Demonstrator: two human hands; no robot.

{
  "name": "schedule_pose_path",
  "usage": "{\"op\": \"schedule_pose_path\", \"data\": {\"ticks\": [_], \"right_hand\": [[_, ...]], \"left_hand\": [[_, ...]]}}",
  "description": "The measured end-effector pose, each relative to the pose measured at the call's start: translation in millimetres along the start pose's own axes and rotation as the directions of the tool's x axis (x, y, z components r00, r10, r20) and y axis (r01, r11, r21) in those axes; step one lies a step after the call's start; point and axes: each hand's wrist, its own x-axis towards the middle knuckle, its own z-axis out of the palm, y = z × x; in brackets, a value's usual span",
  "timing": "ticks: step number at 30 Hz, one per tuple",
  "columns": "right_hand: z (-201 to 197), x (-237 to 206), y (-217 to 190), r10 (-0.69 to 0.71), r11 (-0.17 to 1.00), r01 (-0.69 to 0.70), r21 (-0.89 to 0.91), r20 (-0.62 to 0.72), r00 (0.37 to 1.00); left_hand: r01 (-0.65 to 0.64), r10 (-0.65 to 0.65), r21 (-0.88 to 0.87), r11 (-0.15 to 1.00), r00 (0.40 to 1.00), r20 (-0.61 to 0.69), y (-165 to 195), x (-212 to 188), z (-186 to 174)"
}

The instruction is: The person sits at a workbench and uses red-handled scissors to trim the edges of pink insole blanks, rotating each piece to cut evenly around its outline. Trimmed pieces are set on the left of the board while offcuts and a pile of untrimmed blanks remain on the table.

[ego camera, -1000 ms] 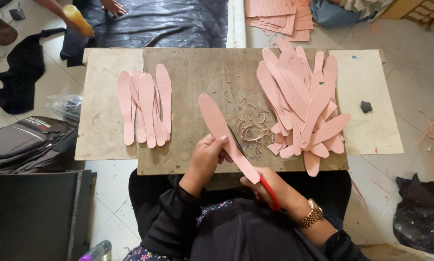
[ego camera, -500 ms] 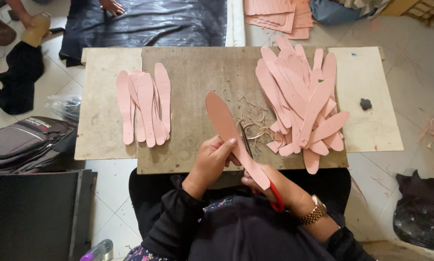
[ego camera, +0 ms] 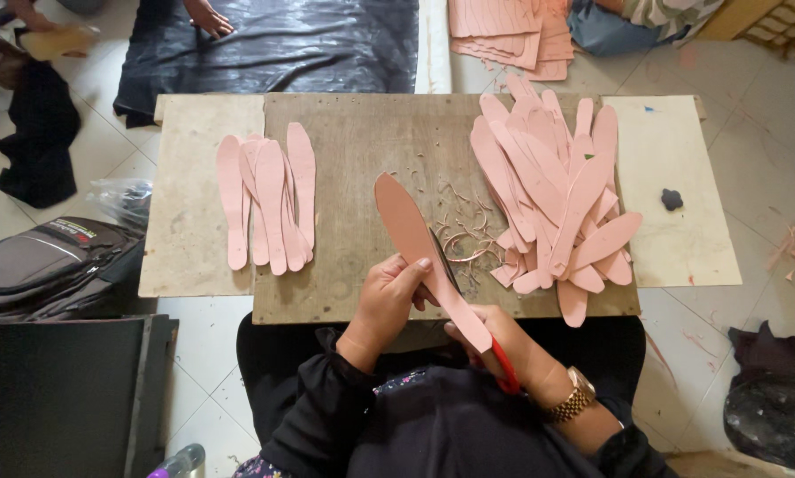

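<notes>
A long pink insole-shaped cutout [ego camera: 412, 235] lies slanted over the wooden board [ego camera: 353, 150]. My left hand [ego camera: 388, 296] grips it near its middle. My right hand [ego camera: 495, 341] holds red-handled scissors [ego camera: 502, 365] at its lower end, with the blades running along the cutout's right edge. Thin pink trimmings [ego camera: 464, 235] are scattered just right of it. A small row of trimmed pink cutouts [ego camera: 269, 204] lies to the left. A large loose pile of pink cutouts [ego camera: 552, 190] lies to the right.
A pale side board [ego camera: 680, 212] with a small dark lump [ego camera: 672, 199] sits at right. Black plastic sheet [ego camera: 282, 44] and stacked pink sheets [ego camera: 503, 31] lie beyond the board. Another person's hand [ego camera: 207, 16] rests on the sheet. A grey backpack [ego camera: 48, 261] lies at left.
The held cutout has shifted slightly right and down with both hands, as the scissors worked along its edge. The other person's hands at top left have moved.
</notes>
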Motion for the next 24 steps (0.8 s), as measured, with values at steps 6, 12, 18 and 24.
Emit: {"op": "schedule_pose_path", "data": {"ticks": [6,12,18,24], "right_hand": [[4.3,-0.7,3.3,0.045,0.997,-0.047,-0.055,-0.04,0.998],[10.2,0.4,4.0,0.032,0.999,-0.032,-0.01,-0.023,0.999],[4.8,1.2,-1.4,-0.105,0.994,0.107,-0.033,0.044,0.993],[4.5,-1.0,7.8,0.011,0.999,-0.012,0.052,0.019,1.0]], "left_hand": [[-0.003,0.003,-0.015,1.0,1.0,-0.02,-5.8,0.4,-1.2],[0.017,-0.017,-0.04,0.999,1.0,-0.019,-7.5,-0.7,-2.0],[0.099,-0.097,-0.053,0.994,0.995,0.035,-9.9,-4.1,2.3],[0.103,-0.103,-0.031,0.994,0.995,0.008,-12.0,-5.8,2.5]]}}
